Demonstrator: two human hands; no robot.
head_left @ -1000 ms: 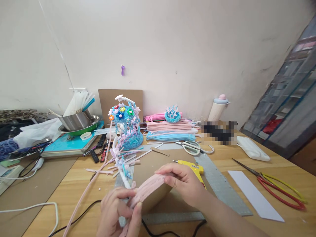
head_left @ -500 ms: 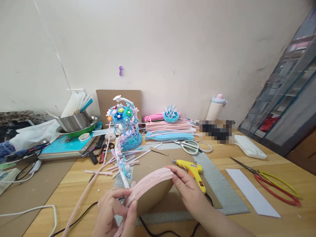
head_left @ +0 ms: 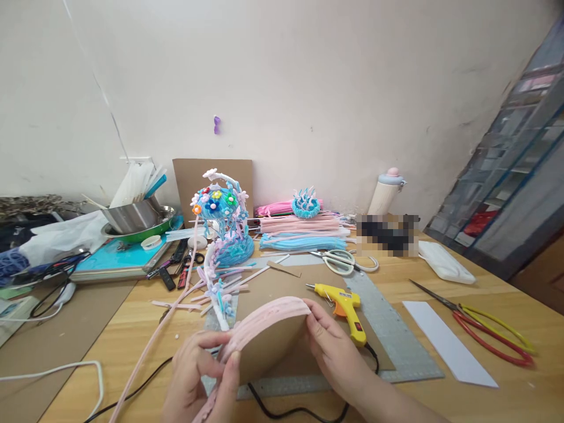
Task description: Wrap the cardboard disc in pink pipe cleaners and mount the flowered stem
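Observation:
A curved brown cardboard piece (head_left: 275, 346) has pale pink fuzzy strips (head_left: 268, 317) along its upper edge. The fingers of my left hand (head_left: 202, 373) pinch the strips at the near left end, where a pink length runs down below the palm. At the far right end, my right hand (head_left: 332, 346) grips the pink edge between thumb and fingers. Just beyond that hand lies a yellow glue gun (head_left: 348, 302). A blue flower-covered ornament (head_left: 218, 205) stands behind my left hand, with a long pink strand (head_left: 154, 346) running down beside it.
Scissors with red and yellow handles (head_left: 493, 332) and a white strip (head_left: 449, 343) lie at the right. White-handled scissors (head_left: 339, 262) rest near bundles of pink (head_left: 304, 225) and blue stems (head_left: 304, 242). A metal bowl (head_left: 134, 216) stands at the left.
Both hands keep their hold on the pink-edged cardboard. It has tilted slightly, showing more of its brown face, and my left hand has shifted a little left.

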